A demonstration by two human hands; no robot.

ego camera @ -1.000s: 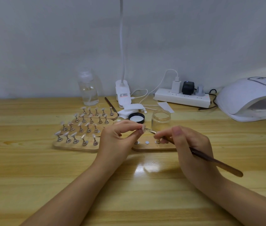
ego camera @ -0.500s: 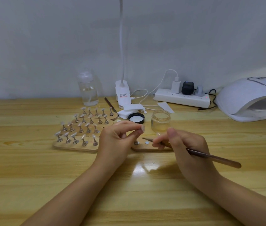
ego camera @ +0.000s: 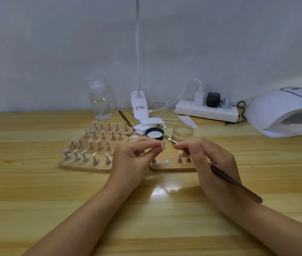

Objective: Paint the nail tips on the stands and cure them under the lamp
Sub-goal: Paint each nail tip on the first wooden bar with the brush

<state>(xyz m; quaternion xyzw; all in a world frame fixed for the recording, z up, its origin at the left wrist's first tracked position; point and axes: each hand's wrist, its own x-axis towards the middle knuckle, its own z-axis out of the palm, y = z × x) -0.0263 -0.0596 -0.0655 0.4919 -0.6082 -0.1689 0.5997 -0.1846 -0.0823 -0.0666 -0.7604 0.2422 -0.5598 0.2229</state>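
On the wooden table [ego camera: 35, 182], at about ten o'clock from the hands, four wooden boards of nail tips [ego camera: 89, 154] lie in overlapping rows, each pale tip perched on a small metal stand (the far rows are too small to count surely). Behind them, at eleven o'clock, a clear bottle [ego camera: 100, 102] stands near the wall, and just right of it the white base of a desk lamp [ego camera: 139, 104] rises with its neck running up out of view; a second brush [ego camera: 125, 118] lies slanting between the two. The left hand [ego camera: 133, 159] is curled in front of the boards, its thumb and forefinger pinching a single nail tip [ego camera: 162, 145] held up off the table. Beyond that hand, at twelve o'clock, sit a folded white wipe [ego camera: 146, 125], a black lid [ego camera: 154, 133] with a white inside, and an open glass jar [ego camera: 182, 133]. Below the jar lies another wooden board [ego camera: 170, 166], with only a few stands showing and partly hidden by both hands. The right hand [ego camera: 213, 163] grips a brown brush [ego camera: 229, 180], fingers closed round it near the metal end; its tip points up toward eleven o'clock, close to the held nail tip but apart from it. At one o'clock a white power strip [ego camera: 205, 112] with plugs lies along the wall, and at two o'clock the white curing lamp [ego camera: 283, 111] sits with its opening facing the table.
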